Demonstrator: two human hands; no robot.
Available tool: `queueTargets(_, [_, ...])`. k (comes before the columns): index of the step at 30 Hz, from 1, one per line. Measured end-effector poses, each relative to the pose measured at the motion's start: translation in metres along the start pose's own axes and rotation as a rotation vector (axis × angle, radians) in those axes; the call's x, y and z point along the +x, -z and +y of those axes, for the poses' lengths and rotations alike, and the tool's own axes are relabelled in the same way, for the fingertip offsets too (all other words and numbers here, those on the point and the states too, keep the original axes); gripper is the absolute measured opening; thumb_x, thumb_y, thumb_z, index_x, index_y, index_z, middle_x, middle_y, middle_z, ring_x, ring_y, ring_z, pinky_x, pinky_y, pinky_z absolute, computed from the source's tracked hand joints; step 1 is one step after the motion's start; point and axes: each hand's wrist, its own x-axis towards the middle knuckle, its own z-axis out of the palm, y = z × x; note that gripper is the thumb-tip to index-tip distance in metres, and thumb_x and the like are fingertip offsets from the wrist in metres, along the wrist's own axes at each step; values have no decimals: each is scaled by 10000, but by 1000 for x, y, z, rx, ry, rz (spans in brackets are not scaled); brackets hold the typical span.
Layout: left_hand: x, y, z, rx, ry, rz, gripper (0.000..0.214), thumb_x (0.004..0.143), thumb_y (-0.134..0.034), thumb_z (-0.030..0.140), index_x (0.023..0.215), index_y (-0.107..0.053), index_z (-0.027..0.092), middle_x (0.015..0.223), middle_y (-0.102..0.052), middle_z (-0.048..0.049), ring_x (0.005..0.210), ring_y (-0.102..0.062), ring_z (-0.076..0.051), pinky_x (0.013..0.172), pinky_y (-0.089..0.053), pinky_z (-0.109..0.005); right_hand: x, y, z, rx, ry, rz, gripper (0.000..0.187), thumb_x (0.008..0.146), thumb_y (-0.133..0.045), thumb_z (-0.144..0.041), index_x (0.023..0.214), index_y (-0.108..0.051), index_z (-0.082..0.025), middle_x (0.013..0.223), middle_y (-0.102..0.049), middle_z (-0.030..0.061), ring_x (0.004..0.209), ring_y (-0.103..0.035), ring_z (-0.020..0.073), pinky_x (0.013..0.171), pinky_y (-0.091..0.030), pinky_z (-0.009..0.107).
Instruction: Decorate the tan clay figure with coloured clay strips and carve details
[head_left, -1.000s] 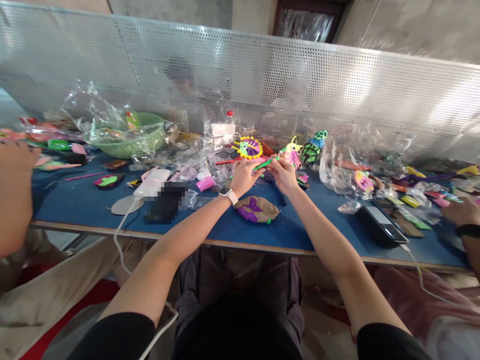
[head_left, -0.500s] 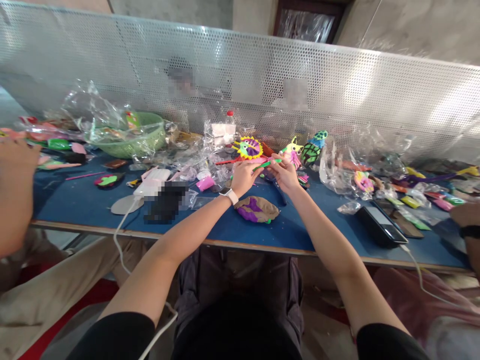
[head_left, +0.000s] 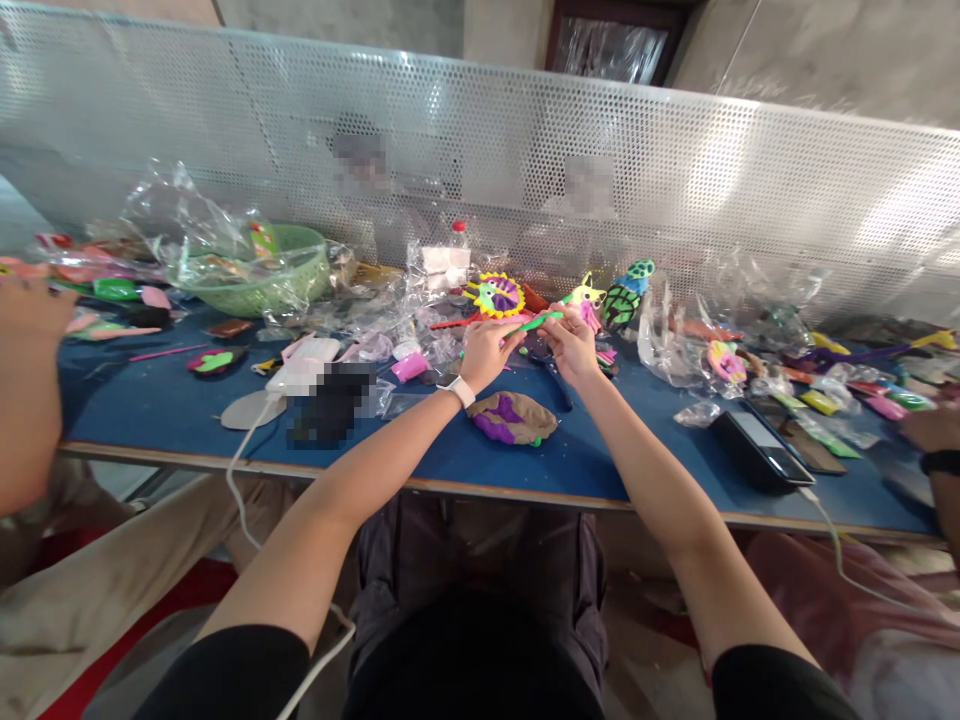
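Note:
Above the table, a thin green strip of modelling clay (head_left: 537, 322) stretches between my two hands. My left hand (head_left: 486, 356) pinches its left end, and a pale watch is on that wrist. The other end sits between the fingers of my right hand (head_left: 572, 346). On the table below lies a flat oval piece (head_left: 525, 408) in brown and purple, with a small green spot at its lower edge. Just behind my hands stand a yellow-rimmed purple clay figure (head_left: 501, 296), a yellow cat-eared figure (head_left: 586, 296) and a green-and-blue turtle-like figure (head_left: 627, 296).
A green basket (head_left: 259, 290) with plastic wrap stands at the back left. A white power bank (head_left: 304, 362) with a cable lies left, a black device (head_left: 761, 455) right. A perforated metal screen (head_left: 480, 130) runs behind. Co-workers' hands (head_left: 34, 300) show at both sides.
The green strip between my hands has shifted and bends a little differently, showing more of its length. Both hands stay in nearly the same place.

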Motion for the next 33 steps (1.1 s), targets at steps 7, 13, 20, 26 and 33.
queueTargets(7, [1, 1, 1, -72, -67, 23, 308, 1143, -729, 353, 1371, -851, 186, 1322, -868, -137, 1228, -843, -298, 1108, -614, -451, -1, 0, -4, -7, -26, 22, 420, 744, -1044, -346, 1085, -800, -318, 1067, -902, -36, 873, -845, 153, 842, -740, 285])
queueTargets(13, [1, 3, -1, -59, -50, 3, 302, 1152, -713, 349, 1398, -837, 226, 1339, -865, -116, 1205, -854, -294, 1108, -628, -465, -1, -3, -9, -1, -76, 52, 323, 825, -990, -360, 1078, -794, -318, 1081, -904, -34, 873, -850, 154, 822, -740, 284])
queueTargets(20, [3, 6, 5, -141, 10, 18, 259, 1119, -764, 370, 1302, -866, 219, 1283, -884, -117, 1190, -861, -296, 1093, -678, -446, -5, -6, -13, 6, -93, -10, 379, 816, -979, -302, 1139, -780, -303, 1108, -904, -10, 943, -857, 182, 921, -728, 333])
queueTargets(26, [3, 8, 7, -178, 50, 43, 246, 1097, -798, 360, 1276, -878, 212, 1255, -890, -119, 1169, -866, -303, 1075, -678, -438, -7, -8, -16, -21, -100, -49, 361, 788, -960, -307, 1102, -781, -316, 1127, -895, -20, 963, -847, 195, 862, -712, 336])
queueTargets(33, [3, 7, 7, -232, 70, 22, 209, 1110, -773, 349, 1234, -880, 220, 1246, -892, -115, 1170, -865, -304, 1087, -684, -462, -9, -9, -18, -44, -100, -92, 376, 728, -985, -330, 1045, -783, -301, 1113, -889, -7, 938, -814, 195, 801, -681, 316])
